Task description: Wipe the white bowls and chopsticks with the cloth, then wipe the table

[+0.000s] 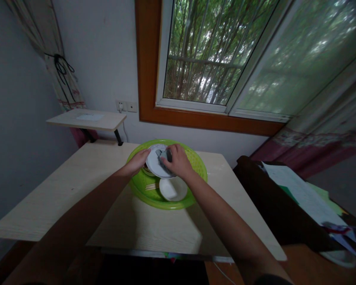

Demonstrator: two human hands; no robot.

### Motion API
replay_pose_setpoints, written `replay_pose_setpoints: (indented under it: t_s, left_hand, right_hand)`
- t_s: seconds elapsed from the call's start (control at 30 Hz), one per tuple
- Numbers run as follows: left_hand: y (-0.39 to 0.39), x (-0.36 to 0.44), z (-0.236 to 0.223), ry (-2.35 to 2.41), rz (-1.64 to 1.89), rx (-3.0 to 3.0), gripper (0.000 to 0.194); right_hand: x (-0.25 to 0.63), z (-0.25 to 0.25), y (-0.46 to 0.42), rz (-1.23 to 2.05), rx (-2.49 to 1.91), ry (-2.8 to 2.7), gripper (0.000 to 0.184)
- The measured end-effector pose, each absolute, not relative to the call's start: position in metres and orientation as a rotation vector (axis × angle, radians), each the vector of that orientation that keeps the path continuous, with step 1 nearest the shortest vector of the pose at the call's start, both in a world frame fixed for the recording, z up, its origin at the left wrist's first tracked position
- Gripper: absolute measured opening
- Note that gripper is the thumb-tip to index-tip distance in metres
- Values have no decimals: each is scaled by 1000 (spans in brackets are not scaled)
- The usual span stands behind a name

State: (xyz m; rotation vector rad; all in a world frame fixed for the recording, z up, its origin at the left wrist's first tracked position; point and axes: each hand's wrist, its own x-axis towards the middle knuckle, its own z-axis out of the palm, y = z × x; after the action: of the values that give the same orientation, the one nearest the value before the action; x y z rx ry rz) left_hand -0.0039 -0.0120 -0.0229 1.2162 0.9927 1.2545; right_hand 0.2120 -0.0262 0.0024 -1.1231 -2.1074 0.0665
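My left hand (138, 161) grips the left rim of a white plate (154, 165), which is tilted above a round green plastic basin (142, 196). A grey cloth (163, 158) is bunched in my right hand (178, 160), its fingers closed round it and pressing it on the plate's face. Below the plate, a white bowl (173, 189) sits in the basin. Several thin light sticks, looking like chopsticks (152, 186), lie to the bowl's left. Under the plate's left side another dish (147, 171) is mostly hidden.
The basin stands on a light wooden table (106, 221). A small raised shelf (87, 120) with a paper on it is at the back left. To the right, papers (302, 194) lie on a dark brown piece of furniture (273, 202). Behind are a wall and a window (207, 55).
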Motion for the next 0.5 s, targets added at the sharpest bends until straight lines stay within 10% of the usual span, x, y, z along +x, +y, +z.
replay_pose_setpoints:
  t_s: [0.2, 0.5]
  left_hand:
    - [-14, -3, -21, 1026, 1229, 1255, 35]
    - [-11, -2, -26, 1040, 1203, 1245, 30]
  right_hand:
    - [212, 0, -28, 144, -1004, -2308, 15]
    - [204, -10, -23, 159, -697, -2418, 39]
